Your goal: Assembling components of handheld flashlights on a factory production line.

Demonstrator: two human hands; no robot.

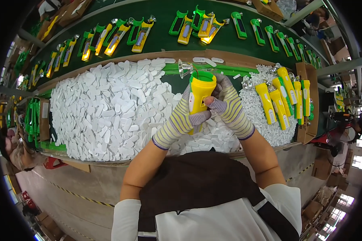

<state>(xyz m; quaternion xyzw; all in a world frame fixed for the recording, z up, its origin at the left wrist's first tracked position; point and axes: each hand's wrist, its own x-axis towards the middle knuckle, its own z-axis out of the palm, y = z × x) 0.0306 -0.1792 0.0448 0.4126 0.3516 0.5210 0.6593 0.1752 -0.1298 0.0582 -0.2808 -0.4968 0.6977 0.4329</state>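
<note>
A yellow and green flashlight body stands nearly upright between my hands, its wide threaded mouth facing up. Beside that mouth a silver reflector hangs off to the left, joined by a thin wire. My left hand, in a striped fingerless glove, wraps round the body from the left. From the right, my right hand, gloved the same way, presses its thumb on the side of the body near a small opening. Its other fingers are partly hidden behind the flashlight.
Loose white oval plastic pieces heap on the left of the bench. Smaller white parts pile to the right, with several yellow flashlights on top. Behind a cardboard edge, a green belt carries opened flashlight bodies.
</note>
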